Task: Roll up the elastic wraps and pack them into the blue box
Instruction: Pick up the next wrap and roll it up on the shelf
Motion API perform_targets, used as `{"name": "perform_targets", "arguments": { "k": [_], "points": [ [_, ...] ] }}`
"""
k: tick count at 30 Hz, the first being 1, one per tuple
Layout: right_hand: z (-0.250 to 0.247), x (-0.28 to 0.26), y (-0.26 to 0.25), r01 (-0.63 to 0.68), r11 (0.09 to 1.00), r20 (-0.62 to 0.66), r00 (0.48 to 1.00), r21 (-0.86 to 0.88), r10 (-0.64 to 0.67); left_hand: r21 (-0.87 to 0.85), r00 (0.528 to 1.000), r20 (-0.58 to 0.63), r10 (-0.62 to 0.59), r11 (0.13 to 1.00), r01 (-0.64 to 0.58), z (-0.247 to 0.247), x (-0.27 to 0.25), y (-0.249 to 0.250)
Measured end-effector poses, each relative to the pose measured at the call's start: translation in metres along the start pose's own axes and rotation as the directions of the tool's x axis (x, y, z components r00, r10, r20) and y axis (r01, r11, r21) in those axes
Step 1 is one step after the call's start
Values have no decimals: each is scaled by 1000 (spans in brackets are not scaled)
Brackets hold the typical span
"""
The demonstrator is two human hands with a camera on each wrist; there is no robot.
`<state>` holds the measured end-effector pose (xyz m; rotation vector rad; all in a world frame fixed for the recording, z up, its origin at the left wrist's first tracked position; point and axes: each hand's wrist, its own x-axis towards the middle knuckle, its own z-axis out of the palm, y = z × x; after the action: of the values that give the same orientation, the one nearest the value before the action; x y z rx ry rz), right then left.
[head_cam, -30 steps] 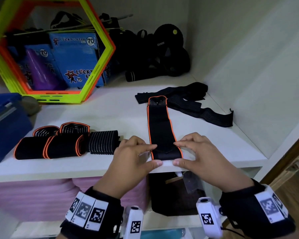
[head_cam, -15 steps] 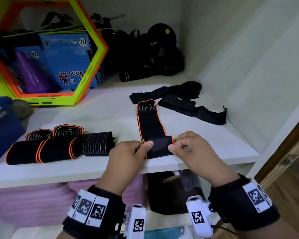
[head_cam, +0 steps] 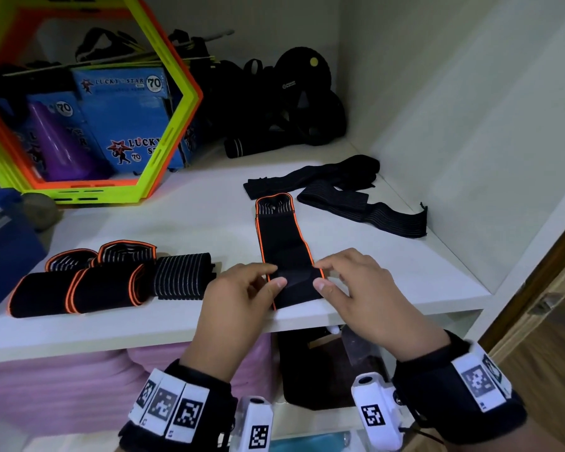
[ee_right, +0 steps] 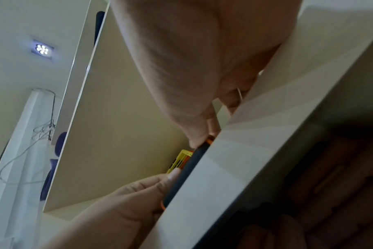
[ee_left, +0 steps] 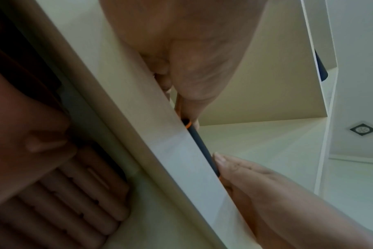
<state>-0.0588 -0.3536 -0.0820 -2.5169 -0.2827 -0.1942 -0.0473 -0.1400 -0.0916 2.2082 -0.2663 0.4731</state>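
Both hands (head_cam: 299, 285) pinch the orange-edged wrap (head_cam: 284, 243) at the white shelf (head_cam: 183, 223) edge.

On the shelf (head_cam: 209, 324) we find one flat wrap (head_cam: 282, 243) at the front edge, between our left hand (head_cam: 238, 300) and right hand (head_cam: 356, 295). Left of it: rolled wraps (head_cam: 111, 282). Far left: the box (head_cam: 4, 252). Behind right: loose wraps (head_cam: 340, 194). Behind left: hexagonal frames (head_cam: 163, 125).
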Motion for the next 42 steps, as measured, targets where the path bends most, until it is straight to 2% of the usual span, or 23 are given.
{"name": "perform_targets", "arguments": {
  "k": [3, 6, 9, 13, 17, 22, 25, 29, 33, 36, 39, 42],
  "points": [
    [-5, 2, 3, 30, 998, 97, 995, -52, -25, 114, 995, 34, 89, 989, -92, -3, 3, -5],
    [-9, 5, 4, 51, 995, 141, 989, -87, -38, 114, 988, 147, 37, 992, -54, -9, 6, -7],
    [-7, 6, 5, 36, 999, 117, 993, -41, -31, 30, 950, 312, -26, 999, 17, -19, 7, -10],
    [-3, 4, 9, 41, 999, 70, 997, -14, -40, 34, 921, 389, 6, 999, -21, -26, 8, -14],
    [1, 5, 10, 8, 997, -3, 1000, 73, -8, 60, 933, 360, 6, 998, -29, -21, 6, -11],
    [6, 10, 13, -32, 980, -57, 997, 196, 44, 18, 963, 256, -88, 996, 86, -11, 7, -8],
    [10, 11, 13, -49, 979, -95, 993, 196, 68, 27, 966, 217, -143, 990, 140, -8, 11, -3],
    [13, 8, 8, -68, 988, -169, 981, 141, 91, 55, 968, 201, -153, 988, 144, -5, 15, 2],
    [13, 2, 2, 7, 986, -224, 974, 169, 31, 99, 970, 179, -165, 984, 149, -2, 16, 4],
    [15, 0, 2, 89, 994, -207, 976, 65, -74, 123, 972, 173, -159, 983, 139, -2, 15, 5],
    [12, 1, 3, 71, 997, -116, 991, -10, -71, 172, 984, 148, -96, 983, 70, -1, 11, 3],
    [5, 3, 5, 68, 997, -13, 998, -20, -69, 104, 996, 88, -11, 995, 1, -1, 9, 1]
  ]
}}
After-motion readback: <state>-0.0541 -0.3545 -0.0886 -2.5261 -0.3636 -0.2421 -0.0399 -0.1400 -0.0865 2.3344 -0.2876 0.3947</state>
